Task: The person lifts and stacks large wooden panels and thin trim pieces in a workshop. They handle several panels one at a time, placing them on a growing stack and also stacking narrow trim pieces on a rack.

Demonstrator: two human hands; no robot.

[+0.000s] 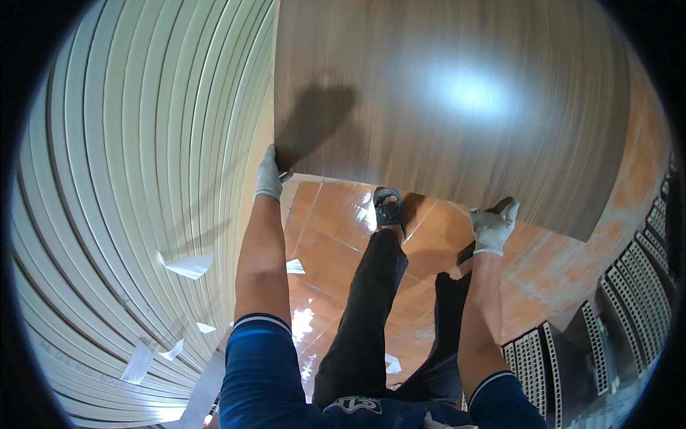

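1. Large wood-grain panel (443, 107): brown, glossy, with a bright light glare on its face. It fills the upper middle of the view and is held up off the floor, its lower edge running from upper left down to the right.
2. Left hand (269, 175): in a pale grey work glove, closed around the panel's lower left corner. The fingers wrap the edge, and the arm below is stretched straight up.
3. Right hand (493, 225): same kind of glove, closed on the panel's lower edge near its right end. The fingertips hook over the edge; the thumb position cannot be made out.
4. The hand's dark shadow falls on the panel face just above the left hand.
5. Both forearms are bare, and blue sleeves with white trim show at the lower edge of the view.
6. Dark trousers and one sandalled foot (388, 207) are visible between the arms; the foot sits just below the panel's lower edge.
7. Floor (336, 236): orange-brown glossy tiles with pale joints. A few white scraps of paper lie on it.
8. Left of the view: a stack of cream ribbed panels (128, 179), just beside the wood-grain panel's left edge, with white tags hanging from it.
9. Lower right: dark slotted panels (629, 286) stand on edge, well apart from both hands.
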